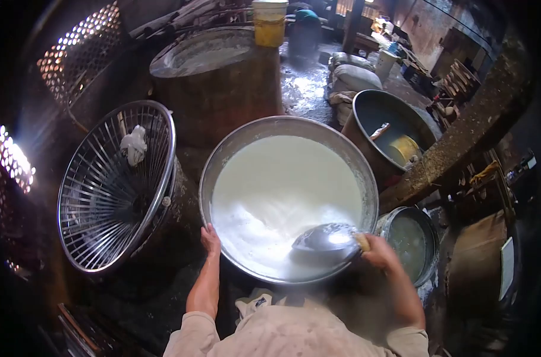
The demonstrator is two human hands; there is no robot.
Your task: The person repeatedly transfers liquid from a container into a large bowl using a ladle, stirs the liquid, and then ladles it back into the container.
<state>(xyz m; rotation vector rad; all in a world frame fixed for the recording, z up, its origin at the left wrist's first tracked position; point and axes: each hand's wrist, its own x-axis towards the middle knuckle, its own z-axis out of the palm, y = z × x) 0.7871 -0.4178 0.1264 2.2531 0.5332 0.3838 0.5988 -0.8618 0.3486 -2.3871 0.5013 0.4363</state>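
A wide round metal pot (208, 178) full of milky white liquid (288, 172) stands in front of me. My left hand (210, 239) grips its rim at the lower left. In my right hand (380, 253) is the yellowish handle of a broad, shiny metal scoop (325, 237), raised at the pot's right front edge. The scoop's blade lies over the white liquid and overlaps it in this view. Bright glare covers the liquid's surface near the blade.
Left of the pot leans a slatted metal basket (163, 196) with a white cloth (134, 146). Behind stands a large vat (217, 101) with a yellow-stained bucket (269, 24). On the right are a metal tub (361, 119), a smaller basin (410, 241), a slanting beam (455, 146) and stacked sacks (355, 80).
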